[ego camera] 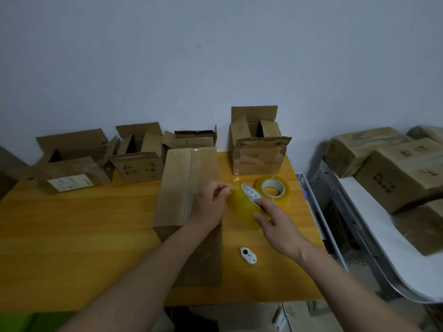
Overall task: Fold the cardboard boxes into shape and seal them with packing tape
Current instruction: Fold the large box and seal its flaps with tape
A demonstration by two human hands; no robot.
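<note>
**boxfan22:** so what step was the person on there?

**tapeguy:** Looked like hunting for the tape end. The right hand [275, 224] had its grip wrapped around the yellowish tape roll [244, 207], held up just off the worktop [84, 224], and the left hand [211, 202] was pinching at the roll's edge — fingertips clenched on what I'd guess was the loose end, though it was too clear to really see.

**boxfan22:** and the box?

**tapeguy:** The closed box [187, 188] sat right under the left wrist, flaps down, with a strip already along the seam as far as I could tell. Four open boxes [259, 152] lined the wall side, not sealed yet. A spare roll [272, 186] lay flat just behind the held one, and the little white cutter [248, 255] sat near the box's right side.

**boxfan22:** next move?

**tapeguy:** Probably peel a length free, stick it over the box edge, pull it taut — then reach for the cutter.
</note>
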